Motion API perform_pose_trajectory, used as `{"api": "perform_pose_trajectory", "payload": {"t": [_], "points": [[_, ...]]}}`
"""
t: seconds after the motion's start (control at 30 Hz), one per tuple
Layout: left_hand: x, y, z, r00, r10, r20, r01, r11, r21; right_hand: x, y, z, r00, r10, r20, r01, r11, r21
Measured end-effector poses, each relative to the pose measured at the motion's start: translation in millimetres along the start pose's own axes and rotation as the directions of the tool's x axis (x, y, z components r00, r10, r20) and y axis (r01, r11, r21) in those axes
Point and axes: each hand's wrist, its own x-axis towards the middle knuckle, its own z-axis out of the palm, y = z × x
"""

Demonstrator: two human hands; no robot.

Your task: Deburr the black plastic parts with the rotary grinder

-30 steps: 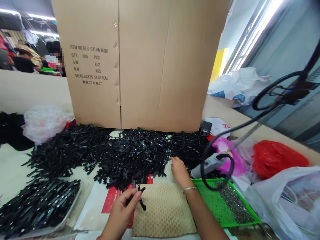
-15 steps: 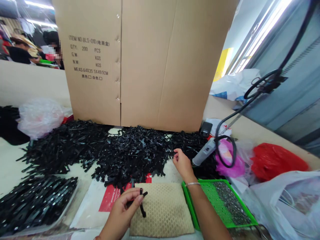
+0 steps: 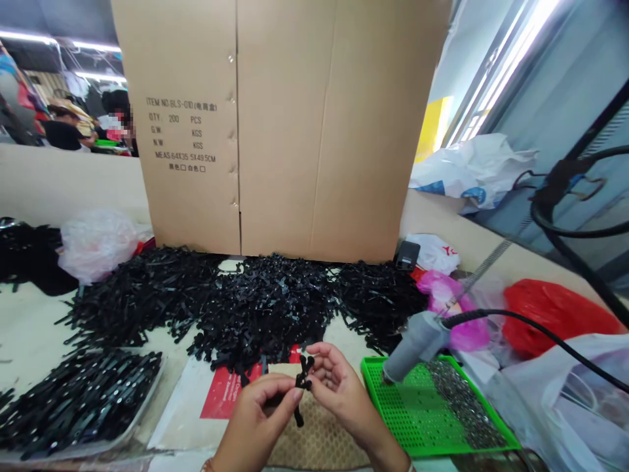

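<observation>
My left hand [image 3: 265, 410] pinches slim black strip-shaped parts [image 3: 299, 414] between thumb and fingertips, above a tan honeycomb-textured mat [image 3: 324, 436]. Right beside it, my right hand [image 3: 339, 387] has its thumb and index finger at another small black part [image 3: 307, 362], which meets the left hand's parts. Exactly how the pieces fit together is too small to make out. Just past both hands spreads a heap of black parts [image 3: 265, 301].
A corded grey electric screwdriver [image 3: 417, 344] hangs over a green tray [image 3: 413, 419] with small metal pieces. At left, a clear tray [image 3: 142, 410] holds black strips. A large cardboard sheet [image 3: 314, 131] stands behind the heaps. Plastic bags [image 3: 555, 308] line the right side.
My right hand has come back from the heap with a small black part to meet my left hand over the mat. The screwdriver has swung nearer, over the green tray.
</observation>
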Motion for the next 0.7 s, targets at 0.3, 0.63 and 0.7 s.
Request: {"api": "perform_pose_trajectory", "payload": {"t": [0.3,0.63,0.7], "points": [[-5.9,6.6,0.6,0.966,-0.223,0.13,0.246,0.949,-0.195,-11.1,-1.4,-5.8,0.998,0.054,0.03,-0.056,0.996,0.072],[-6.4,17.7,0.1,0.876,-0.39,0.284,0.475,0.806,-0.355,-11.9,-19.4,-1.4,0.998,0.064,-0.028,-0.061,0.994,0.092],[-4.5,20.4,0.0,0.876,-0.391,0.284,0.474,0.807,-0.352,-11.3,-20.8,-2.5,0.997,0.066,-0.027,-0.063,0.993,0.102]]}}
